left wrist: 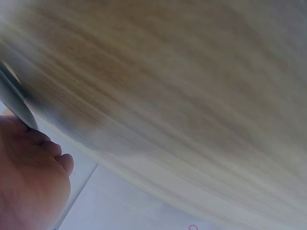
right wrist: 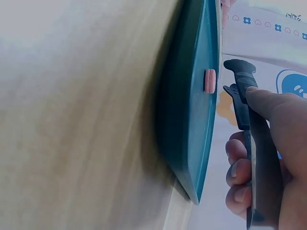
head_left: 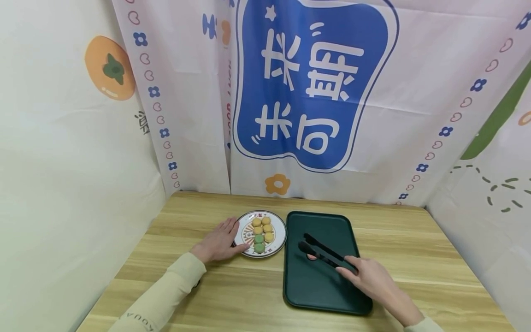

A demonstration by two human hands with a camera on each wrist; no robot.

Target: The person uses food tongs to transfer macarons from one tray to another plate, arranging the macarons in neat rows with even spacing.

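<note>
A white round plate (head_left: pixel 279 240) with a dark rim carries several yellow macarons (head_left: pixel 268 237) and two green macarons (head_left: pixel 259 248). My left hand (head_left: pixel 220 240) rests against the plate's left edge, fingers extended along the rim and thumb over its near side. In my right hand (head_left: pixel 371 279) I grip black tongs (right wrist: pixel 261 158), held over the dark green tray (head_left: pixel 323 290). The tong tips are parted with nothing between them. A pink macaron (right wrist: pixel 209 81) lies on the tray, apart from the tips; in the head view the tongs partly cover it.
The tray stands just right of the plate on a wood-grain table (head_left: pixel 398 244). A printed cloth (head_left: pixel 199 138) hangs behind the table's far edge, and more cloth hangs on both sides.
</note>
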